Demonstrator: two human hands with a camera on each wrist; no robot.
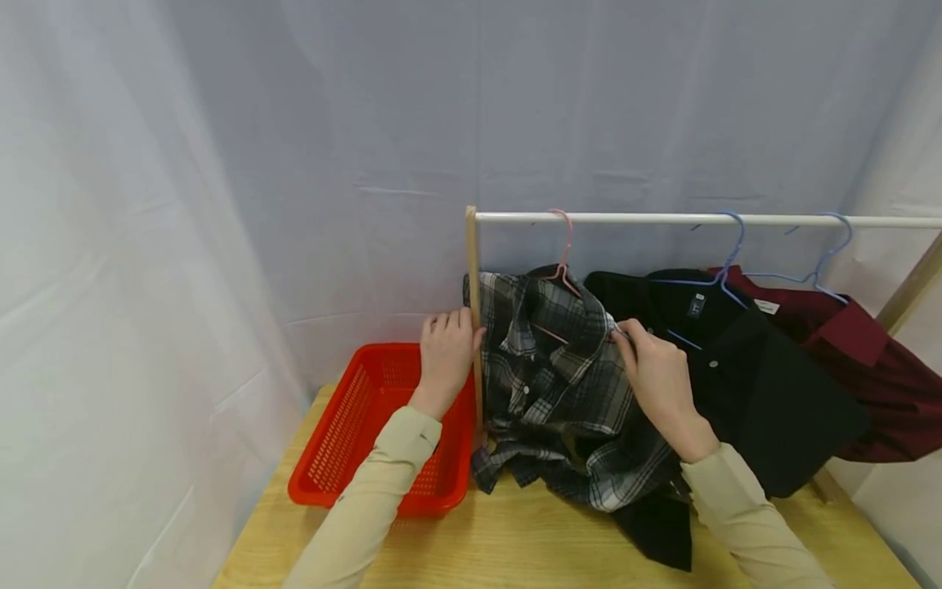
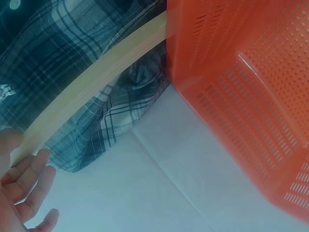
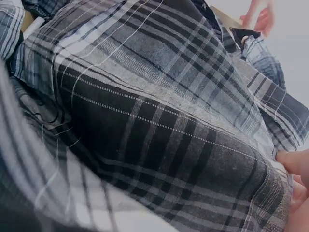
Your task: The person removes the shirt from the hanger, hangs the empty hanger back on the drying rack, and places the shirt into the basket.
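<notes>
Seen from the head camera: left hand (image 1: 445, 352) resting against the wooden upright post (image 1: 474, 327) of a clothes rack, fingers wrapped loosely at its left side; right hand (image 1: 657, 372) pinching the shoulder edge of a plaid shirt (image 1: 567, 384). Hands well apart, the shirt's collar between them. Hung from a pink hanger (image 1: 565, 245) on the white rail (image 1: 699, 219), with the lower hem bunched on the wooden table (image 1: 515, 548) and partly spilling over a black shirt (image 1: 773, 384). Farther right, on blue hangers, the black shirt and a dark red garment (image 1: 883, 376), the latter cut off by the frame edge. Just left of the post, a red perforated basket (image 1: 368, 425), its near wall partly hidden behind the left sleeve; contents not visible from this angle. In the left wrist view, only fingertips (image 2: 29, 179) at the lower left corner beside the post (image 2: 91, 82), plaid cloth (image 2: 63, 58) behind it and the basket (image 2: 241, 96) filling the right side; grip on the post hard to judge there. In the right wrist view, almost nothing but plaid fabric (image 3: 154, 121) at close range, blurred toward the lower left; fingertips (image 3: 294, 162) touching the cloth at the right edge, the other hand (image 3: 258, 14) a small blur at the top. Rail's right end out of frame.
</notes>
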